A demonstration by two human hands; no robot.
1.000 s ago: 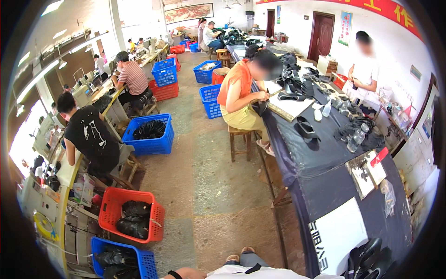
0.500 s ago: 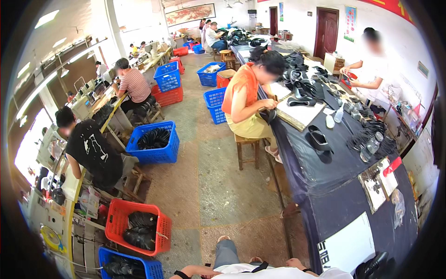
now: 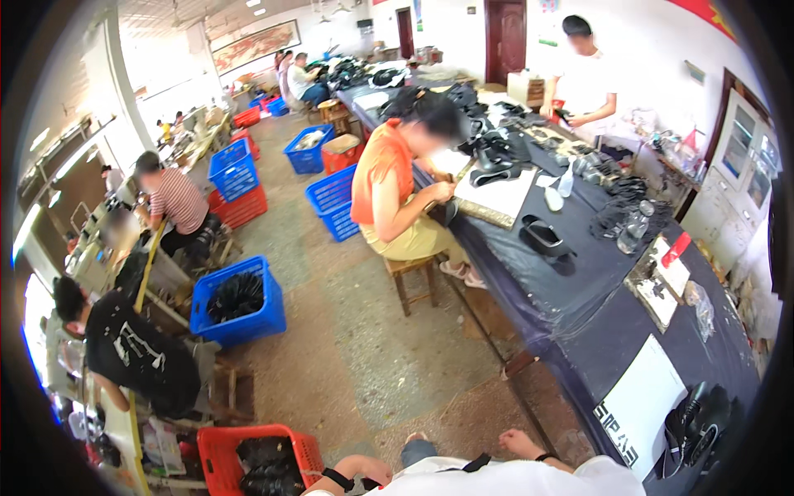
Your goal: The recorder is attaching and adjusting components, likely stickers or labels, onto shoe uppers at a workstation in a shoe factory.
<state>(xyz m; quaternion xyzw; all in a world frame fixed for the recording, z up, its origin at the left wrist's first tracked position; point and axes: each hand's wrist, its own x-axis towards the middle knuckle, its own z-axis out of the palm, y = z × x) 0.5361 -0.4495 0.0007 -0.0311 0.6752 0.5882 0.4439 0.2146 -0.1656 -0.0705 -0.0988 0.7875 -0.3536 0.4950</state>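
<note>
Camera tilts up since earlier, so both forearms sit at the lower edge, left wrist (image 3: 335,478) wearing a black band, hands hidden, grip cannot tell, near white sheet (image 3: 641,409).

We see only a little of our own body, at the bottom edge, just right of the red crate (image 3: 217,449). We wear a white top (image 3: 513,478) with short sleeves. A dark strap (image 3: 476,463) lies across it. A black watch band (image 3: 337,478) goes round our left wrist, and a thin dark band (image 3: 542,456) round the right. We also wear blue jeans (image 3: 418,450).
</note>
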